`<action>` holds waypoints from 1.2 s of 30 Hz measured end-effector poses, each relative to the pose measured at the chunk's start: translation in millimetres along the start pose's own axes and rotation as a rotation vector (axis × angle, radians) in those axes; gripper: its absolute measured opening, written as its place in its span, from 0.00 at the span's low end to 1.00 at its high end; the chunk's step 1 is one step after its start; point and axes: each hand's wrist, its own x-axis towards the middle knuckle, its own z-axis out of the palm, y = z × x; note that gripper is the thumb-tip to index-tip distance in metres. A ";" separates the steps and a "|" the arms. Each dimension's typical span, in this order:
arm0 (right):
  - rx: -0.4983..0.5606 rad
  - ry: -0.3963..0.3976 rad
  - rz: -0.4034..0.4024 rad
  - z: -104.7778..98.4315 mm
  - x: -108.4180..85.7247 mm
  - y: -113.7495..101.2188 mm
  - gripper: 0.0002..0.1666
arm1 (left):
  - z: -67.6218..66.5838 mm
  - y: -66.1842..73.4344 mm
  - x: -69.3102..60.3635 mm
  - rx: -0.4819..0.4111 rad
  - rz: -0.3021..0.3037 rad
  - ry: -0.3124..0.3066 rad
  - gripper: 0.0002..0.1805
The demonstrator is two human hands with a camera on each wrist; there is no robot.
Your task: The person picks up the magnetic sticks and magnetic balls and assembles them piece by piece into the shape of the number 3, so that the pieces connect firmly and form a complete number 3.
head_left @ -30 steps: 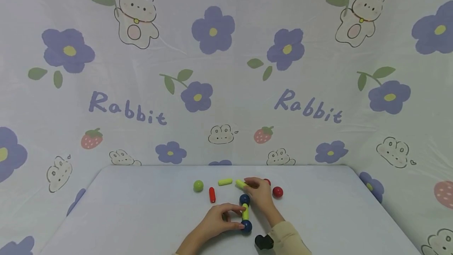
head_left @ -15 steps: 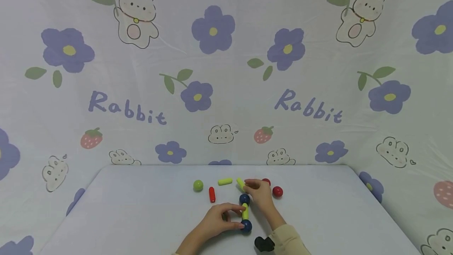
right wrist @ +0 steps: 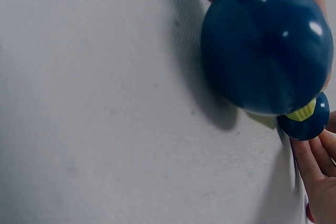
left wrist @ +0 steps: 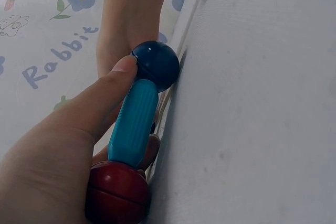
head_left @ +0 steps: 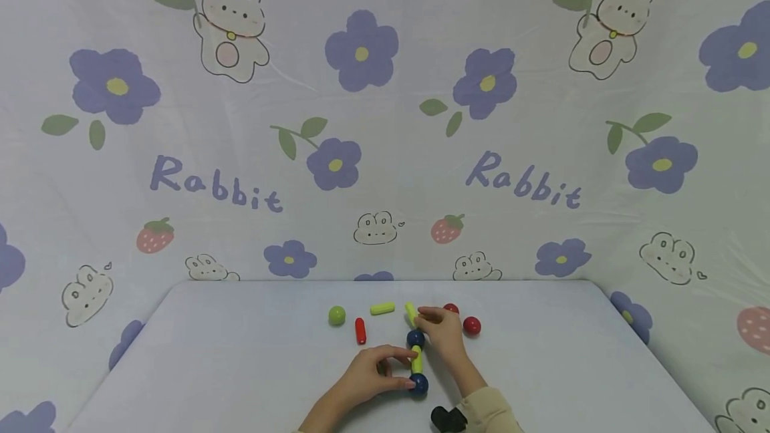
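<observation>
In the head view, my left hand point(head_left: 369, 376) grips a yellow rod point(head_left: 418, 361) joined between two dark blue balls, thumb on the nearer ball point(head_left: 418, 384). My right hand point(head_left: 446, 334) pinches another yellow rod point(head_left: 411, 313) just beyond the farther blue ball point(head_left: 416, 338); whether they touch I cannot tell. The left wrist view has my thumb on a blue ball point(left wrist: 157, 65), a teal rod point(left wrist: 134, 121) and a red ball point(left wrist: 118, 192) beside my left hand point(left wrist: 47, 166). A large blue ball point(right wrist: 265, 45) fills much of the right wrist view, a smaller one point(right wrist: 305, 125) behind it.
A green ball point(head_left: 337, 315), a red rod point(head_left: 360, 331) and a yellow rod point(head_left: 382, 309) lie left of the hands on the white table point(head_left: 210, 353). Two red balls, one point(head_left: 472, 326) in full sight, lie to the right. A black object point(head_left: 448, 419) sits by the right sleeve.
The yellow rod in my right hand has swung from slanting sideways to pointing more toward the farther blue ball. My right hand has shifted slightly nearer. My left hand has stayed still.
</observation>
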 end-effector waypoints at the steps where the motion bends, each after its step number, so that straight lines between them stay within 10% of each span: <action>1: 0.003 0.001 0.002 -0.1 0.1 0.3 0.13 | 0.0 0.1 -0.1 -0.001 -0.002 0.000 0.24; 36: 0.050 0.048 0.019 -0.1 -9.6 0.0 0.15 | -0.8 3.0 -1.4 -0.011 0.000 -0.003 0.25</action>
